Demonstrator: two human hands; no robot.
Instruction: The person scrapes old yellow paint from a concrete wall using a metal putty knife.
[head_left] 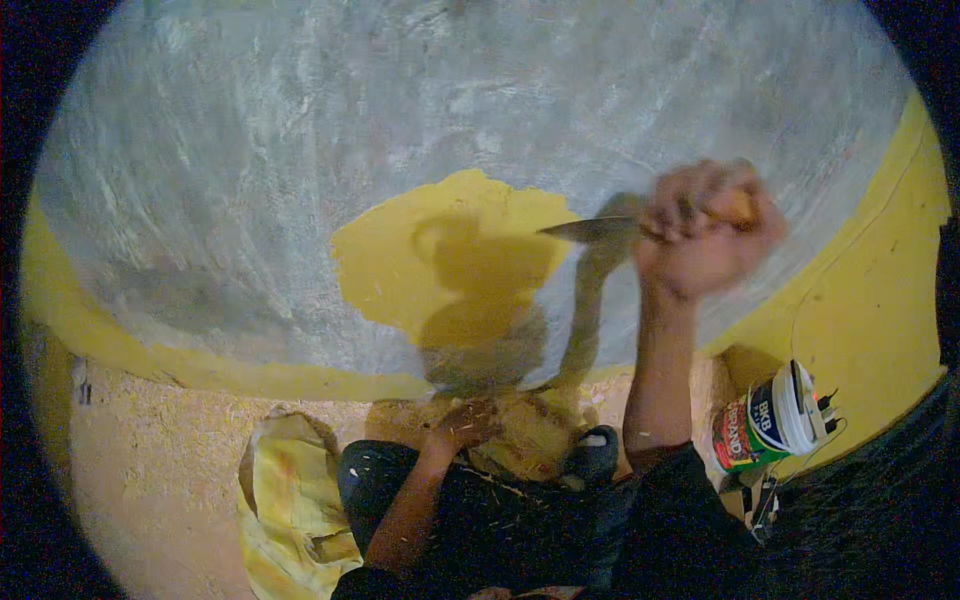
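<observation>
Blade (pixel 595 230) gripped by right hand (pixel 712 220), fingers curled; tip over right edge of yellow patch (pixel 385 265), grey wall (pixel 280 100). Short, shallow strokes along edge probably serve best. Left hand (pixel 466 424) below wall's lower edge; finger state indistinct.

White-rimmed bucket (pixel 750 432) at lower right, crumpled yellow sack (pixel 290 510) at lower left; pale speckled floor (pixel 165 465)
</observation>
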